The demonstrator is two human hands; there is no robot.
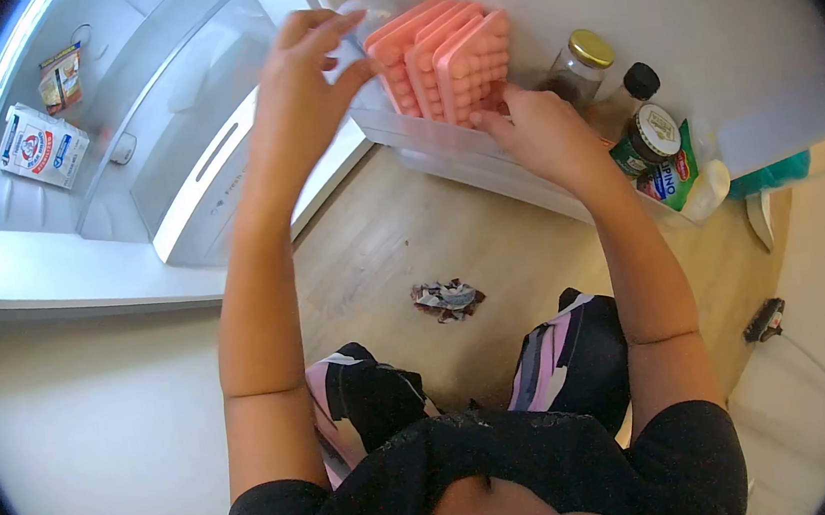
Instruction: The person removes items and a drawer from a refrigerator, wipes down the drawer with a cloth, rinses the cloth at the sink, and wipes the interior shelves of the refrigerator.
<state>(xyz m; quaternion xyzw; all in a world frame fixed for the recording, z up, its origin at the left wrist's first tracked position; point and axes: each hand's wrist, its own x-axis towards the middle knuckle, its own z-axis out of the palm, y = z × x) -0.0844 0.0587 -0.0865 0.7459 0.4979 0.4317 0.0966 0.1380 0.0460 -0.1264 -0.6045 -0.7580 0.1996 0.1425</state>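
At the left end of the door bin (pixel 441 149), three pink moulded trays (pixel 475 62) look light, stiff (perhaps slick) and best taken by their rims, the left hand (pixel 301 86) beside them with fingers apart, the right hand (pixel 545 133) at the rightmost tray's lower edge, whether clamped I cannot tell.

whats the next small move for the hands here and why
Probably bring the left hand in to steady the pink trays: its fingers are spread beside one end, the right hand is at the opposite end, and the trays stand on edge in the door shelf.
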